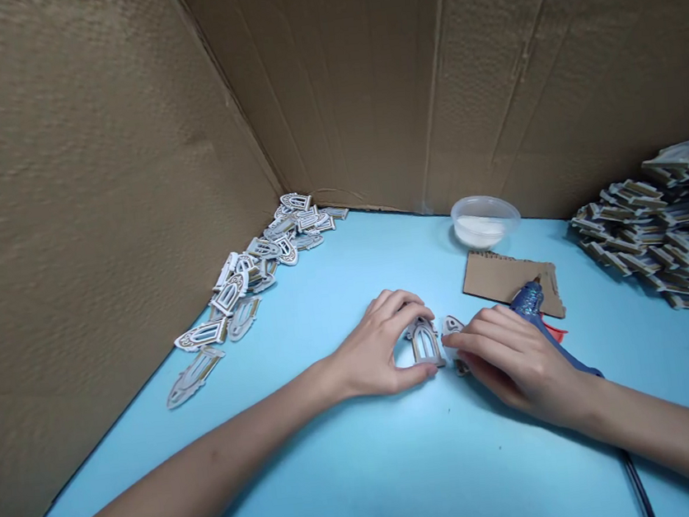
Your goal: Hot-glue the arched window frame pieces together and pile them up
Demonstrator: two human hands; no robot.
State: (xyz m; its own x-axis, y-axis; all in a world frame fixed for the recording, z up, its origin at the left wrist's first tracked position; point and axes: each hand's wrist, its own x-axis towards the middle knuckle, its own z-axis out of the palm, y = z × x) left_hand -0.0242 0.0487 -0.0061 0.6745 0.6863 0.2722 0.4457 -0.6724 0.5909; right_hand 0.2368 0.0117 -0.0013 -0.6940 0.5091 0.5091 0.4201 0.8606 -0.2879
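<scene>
head view: cardboard walls (330, 77) rise on the left side and at the back of the light blue desk (369, 471). along the left wall lies a loose heap of arched pieces (233, 292), and at the far right there is a bigger, dense stack of similar pieces (671, 238). near the back wall stands a clear plastic bowl (506, 213) with something white in it. before it lies a brown cardboard sheet (489, 275), and the nozzle of a blue glue gun (529, 301) is over this sheet. the gun is just behind my right grip (514, 355), which covers a part of it. a black cable (638, 486) comes out under my right forearm.

the window piece (425, 343) is on the desk in front of me, inside my left grip (385, 341), between thumb and fingers. it is white and grey, arched, with narrow slots and a gold-brown edge. my right grip pinches a second piece (451, 325), just beside the first; my fingers hide its middle, so i cannot tell its full shape.
</scene>
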